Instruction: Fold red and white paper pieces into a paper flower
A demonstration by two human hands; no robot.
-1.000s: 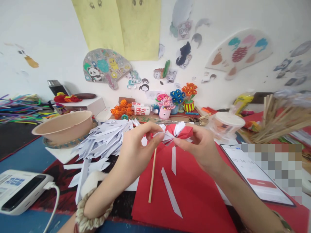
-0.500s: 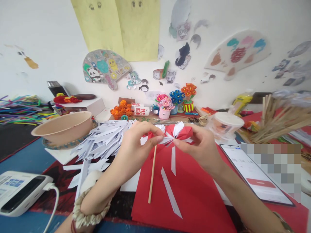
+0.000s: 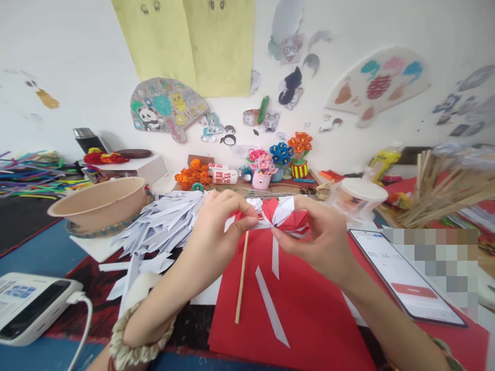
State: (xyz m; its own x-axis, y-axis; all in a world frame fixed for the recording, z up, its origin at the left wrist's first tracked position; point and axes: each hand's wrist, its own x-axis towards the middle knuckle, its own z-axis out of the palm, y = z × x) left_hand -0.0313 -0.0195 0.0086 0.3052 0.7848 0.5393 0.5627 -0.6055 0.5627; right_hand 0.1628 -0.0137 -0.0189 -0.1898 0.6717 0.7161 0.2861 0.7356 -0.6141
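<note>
Between my two hands is a folded red and white paper piece [image 3: 284, 212], pleated like a pinwheel or flower, held above the table. My left hand [image 3: 228, 221] pinches its left end between thumb and forefinger. On the right side, my right hand [image 3: 319, 234] grips the folds, thumb in front near the centre and fingers behind. Below lies a red paper sheet [image 3: 286, 304]. A thin wooden stick [image 3: 242, 283] rests on it, along with a cut white paper strip [image 3: 271, 306] and a second white strip [image 3: 275, 257] nearer the hands.
A heap of white paper strips [image 3: 162, 221] lies left of my hands, beside a beige basin [image 3: 98, 203]. A phone showing a timer [image 3: 406, 278] lies at right. Bundled wooden sticks [image 3: 444, 190] and a lidded white cup [image 3: 361, 190] stand behind. A white device with cable [image 3: 34, 304] sits front left.
My right hand has turned the paper piece slightly, so its folds face differently and its right end sits a little lower. The left hand keeps its pinch.
</note>
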